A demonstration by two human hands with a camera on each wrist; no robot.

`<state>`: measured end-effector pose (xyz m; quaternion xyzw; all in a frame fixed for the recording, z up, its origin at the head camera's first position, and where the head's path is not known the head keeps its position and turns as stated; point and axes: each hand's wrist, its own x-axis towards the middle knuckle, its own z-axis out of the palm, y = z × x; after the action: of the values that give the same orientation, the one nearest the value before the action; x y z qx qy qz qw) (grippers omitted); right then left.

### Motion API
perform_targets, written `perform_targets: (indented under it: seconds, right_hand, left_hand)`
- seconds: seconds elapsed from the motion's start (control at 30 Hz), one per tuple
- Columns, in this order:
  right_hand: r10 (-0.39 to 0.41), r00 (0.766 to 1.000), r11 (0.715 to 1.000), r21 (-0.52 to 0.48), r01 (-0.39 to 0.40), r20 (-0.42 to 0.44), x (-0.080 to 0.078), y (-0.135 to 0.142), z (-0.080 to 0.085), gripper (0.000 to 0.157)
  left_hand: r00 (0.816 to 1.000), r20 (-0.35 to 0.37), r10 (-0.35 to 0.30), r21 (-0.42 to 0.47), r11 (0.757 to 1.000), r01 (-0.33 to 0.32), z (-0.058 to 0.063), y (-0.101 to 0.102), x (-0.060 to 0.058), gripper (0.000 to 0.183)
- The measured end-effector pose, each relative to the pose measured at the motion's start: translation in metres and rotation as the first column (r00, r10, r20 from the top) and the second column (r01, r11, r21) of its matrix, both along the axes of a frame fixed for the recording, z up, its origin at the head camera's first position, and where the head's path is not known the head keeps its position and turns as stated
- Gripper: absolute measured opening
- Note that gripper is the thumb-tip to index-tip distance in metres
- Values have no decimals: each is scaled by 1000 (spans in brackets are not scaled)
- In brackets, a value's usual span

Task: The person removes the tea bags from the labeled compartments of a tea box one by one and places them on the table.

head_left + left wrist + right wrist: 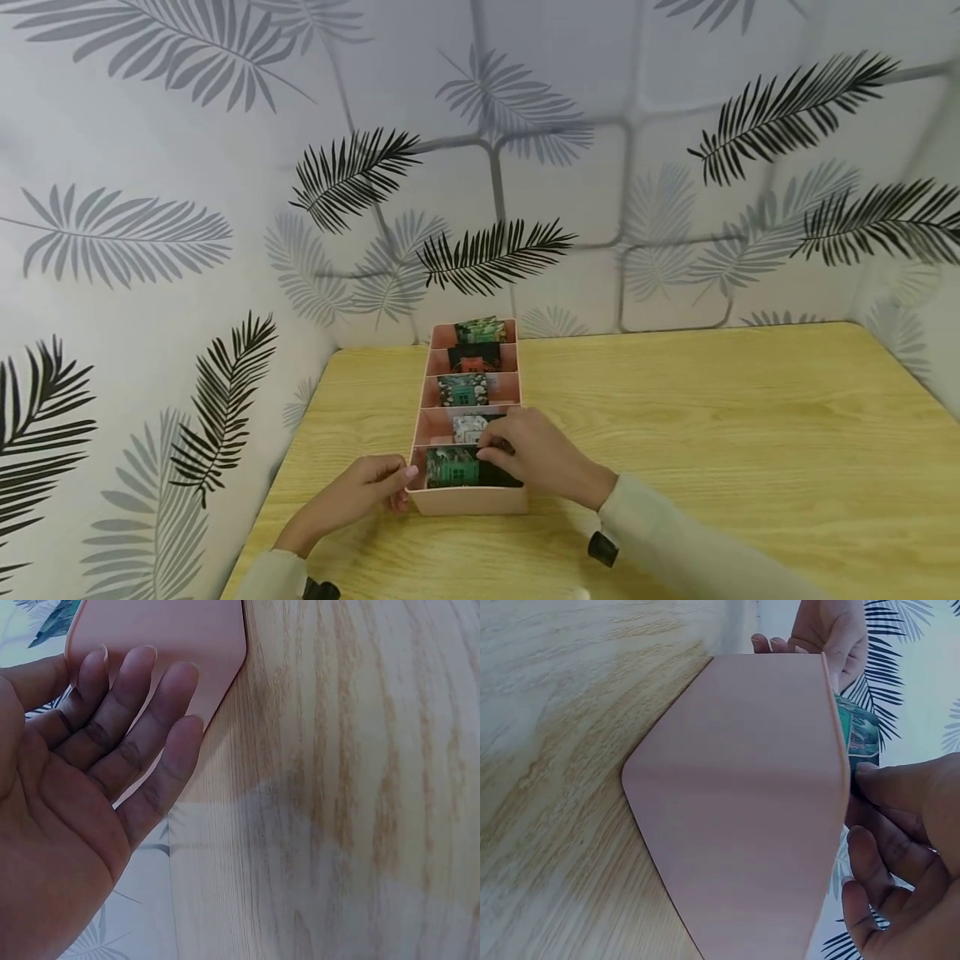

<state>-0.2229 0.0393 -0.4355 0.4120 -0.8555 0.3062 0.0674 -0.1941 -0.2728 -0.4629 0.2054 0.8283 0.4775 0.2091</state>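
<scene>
A long pink box (468, 502) with several compartments in a row stands on the table, holding printed sachets that look like tea bags. My left hand (375, 483) grips its near left corner, thumb at the rim and fingers against the outer wall (180, 630). In the nearest compartment is a dark green sachet (453, 467) with a green label. My right hand (536, 454) reaches over the right wall and pinches that sachet's upper edge (864, 739) between thumb and fingers. Behind it, a white-and-dark sachet (468, 428) is partly hidden by the right hand.
Farther back in the box sit a teal-labelled sachet (462, 390), a dark one with a red label (474, 358) and several green ones (482, 331). The wooden table (712, 417) extends to the right. A leaf-patterned wall (570, 292) rises right behind the box.
</scene>
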Motion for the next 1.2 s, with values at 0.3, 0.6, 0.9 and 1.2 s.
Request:
perform_targets:
  seconds: [0.3,0.6,0.9,1.2]
  right_hand:
    - [-52,999,995,-91,50,-11,-1,12,12,7]
    - [-104,995,987,-121,104,6,3,22,18,6]
    - [-126,991,981,-143,131,42,0,32,20,7]
    - [-159,986,976,-143,165,54,-3,44,23,8]
  left_hand:
    - [1000,26,-8,38,999,7,4,1,1,40]
    - [999,44,-9,43,999,7,4,1,3,41]
    - [998,49,-26,44,999,24,4,2,2,41]
    - [998,52,-20,19,1000,19,6,2,2,42]
